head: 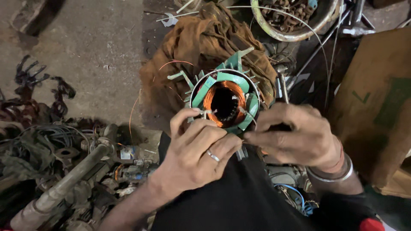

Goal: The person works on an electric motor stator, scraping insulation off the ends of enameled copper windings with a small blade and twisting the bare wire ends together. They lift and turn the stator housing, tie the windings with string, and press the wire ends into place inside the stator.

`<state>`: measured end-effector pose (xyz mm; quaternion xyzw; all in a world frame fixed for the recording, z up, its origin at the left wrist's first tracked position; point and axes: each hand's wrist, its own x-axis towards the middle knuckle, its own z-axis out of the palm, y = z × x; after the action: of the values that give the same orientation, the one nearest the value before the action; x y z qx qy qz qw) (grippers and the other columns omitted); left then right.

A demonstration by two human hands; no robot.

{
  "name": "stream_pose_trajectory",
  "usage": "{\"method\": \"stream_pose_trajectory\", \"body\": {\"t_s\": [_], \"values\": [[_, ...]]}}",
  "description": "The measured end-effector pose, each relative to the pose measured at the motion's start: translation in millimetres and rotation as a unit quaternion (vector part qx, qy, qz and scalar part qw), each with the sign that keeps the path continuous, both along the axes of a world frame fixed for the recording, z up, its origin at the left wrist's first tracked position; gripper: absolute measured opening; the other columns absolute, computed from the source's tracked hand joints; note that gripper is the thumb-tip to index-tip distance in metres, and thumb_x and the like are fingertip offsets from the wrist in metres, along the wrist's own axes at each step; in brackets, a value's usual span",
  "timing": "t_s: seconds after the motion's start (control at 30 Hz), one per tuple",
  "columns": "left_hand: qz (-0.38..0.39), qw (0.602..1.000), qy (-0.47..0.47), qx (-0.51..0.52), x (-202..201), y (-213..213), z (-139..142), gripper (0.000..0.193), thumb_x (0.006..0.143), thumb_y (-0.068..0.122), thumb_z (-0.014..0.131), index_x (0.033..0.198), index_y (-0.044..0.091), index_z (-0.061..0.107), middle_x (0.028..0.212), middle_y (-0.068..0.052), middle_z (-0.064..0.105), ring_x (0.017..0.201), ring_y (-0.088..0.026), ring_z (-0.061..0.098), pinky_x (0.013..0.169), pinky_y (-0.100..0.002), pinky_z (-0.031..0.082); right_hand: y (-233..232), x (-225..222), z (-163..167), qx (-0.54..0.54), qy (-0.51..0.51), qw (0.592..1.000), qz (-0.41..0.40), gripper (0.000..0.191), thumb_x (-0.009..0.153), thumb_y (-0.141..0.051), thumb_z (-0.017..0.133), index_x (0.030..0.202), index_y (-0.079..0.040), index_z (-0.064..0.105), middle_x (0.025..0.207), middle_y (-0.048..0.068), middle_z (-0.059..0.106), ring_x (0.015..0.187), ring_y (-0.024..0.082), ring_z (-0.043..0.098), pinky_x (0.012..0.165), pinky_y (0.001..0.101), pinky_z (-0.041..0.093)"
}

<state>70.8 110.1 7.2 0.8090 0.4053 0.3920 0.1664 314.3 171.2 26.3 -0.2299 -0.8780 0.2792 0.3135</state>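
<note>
A: While both hands work, where is the stator (pixel 224 101), and its axis?

B: Against the brown cloth (pixel 201 40), bore facing up at the camera. Left hand (pixel 195 149) pinches its near rim; right hand (pixel 299 134) fingers curl closed around a thin tool (pixel 283 87).
</note>
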Motion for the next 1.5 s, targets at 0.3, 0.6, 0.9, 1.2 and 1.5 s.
{"method": "stream_pose_trajectory", "body": {"t_s": [0.3, 0.6, 0.9, 1.2, 1.5], "values": [[-0.062, 0.997, -0.032, -0.035, -10.9, 4.6, 6.2, 0.020, 0.091, 0.010, 0.084, 0.106, 0.006, 0.072, 0.100, -0.004, 0.063, 0.099, -0.024, 0.065, 0.117, -0.055, 0.044, -3.6, 1.4, -2.8, -0.046, 0.003, 0.999, -0.022, 0.018, 0.084, -0.010, 0.081, 0.100, -0.008, 0.077, 0.103, 0.009, 0.067, 0.087, 0.021, 0.073, 0.071, 0.0297, 0.060], [-0.053, 0.996, -0.058, -0.039, -7.4, 4.7, 6.8, 0.019, 0.084, 0.004, 0.082, 0.098, 0.008, 0.070, 0.096, -0.003, 0.062, 0.096, -0.023, 0.065, 0.115, -0.054, 0.044, -8.1, -5.4, -0.7, -0.068, 0.018, 0.997, -0.034, 0.017, 0.083, -0.009, 0.082, 0.098, -0.007, 0.076, 0.102, 0.009, 0.067, 0.086, 0.021, 0.073, 0.069, 0.0296, 0.059], [-0.025, 0.996, -0.082, 0.004, -2.2, -0.7, -4.2, 0.017, 0.083, 0.000, 0.082, 0.095, 0.006, 0.070, 0.090, -0.003, 0.060, 0.088, -0.022, 0.066, 0.116, -0.055, 0.042, -17.0, -9.8, -2.5, -0.012, 0.030, 0.999, -0.042, 0.019, 0.081, -0.003, 0.084, 0.099, -0.003, 0.077, 0.097, 0.010, 0.068, 0.081, 0.020, 0.073, 0.067, 0.0289, 0.059], [-0.066, 0.994, -0.066, -0.061, -14.4, 7.4, 9.7, 0.022, 0.087, 0.013, 0.087, 0.104, 0.008, 0.074, 0.094, -0.003, 0.065, 0.092, -0.020, 0.068, 0.119, -0.056, 0.039, -20.4, -11.2, -3.2, 0.007, 0.029, 0.996, -0.078, 0.019, 0.079, -0.006, 0.087, 0.096, -0.005, 0.078, 0.096, 0.008, 0.069, 0.076, 0.018, 0.072, 0.064, 0.0280, 0.058], [-0.088, 0.989, -0.062, -0.100, -19.5, 10.5, 18.9, 0.017, 0.087, 0.008, 0.082, 0.101, 0.010, 0.072, 0.097, -0.003, 0.066, 0.097, -0.021, 0.069, 0.119, -0.054, 0.045, -15.8, -9.9, -4.3, -0.063, 0.040, 0.996, -0.055, 0.015, 0.083, -0.004, 0.082, 0.096, -0.003, 0.074, 0.101, 0.011, 0.072, 0.081, 0.020, 0.074, 0.068, 0.0293, 0.060]]}}
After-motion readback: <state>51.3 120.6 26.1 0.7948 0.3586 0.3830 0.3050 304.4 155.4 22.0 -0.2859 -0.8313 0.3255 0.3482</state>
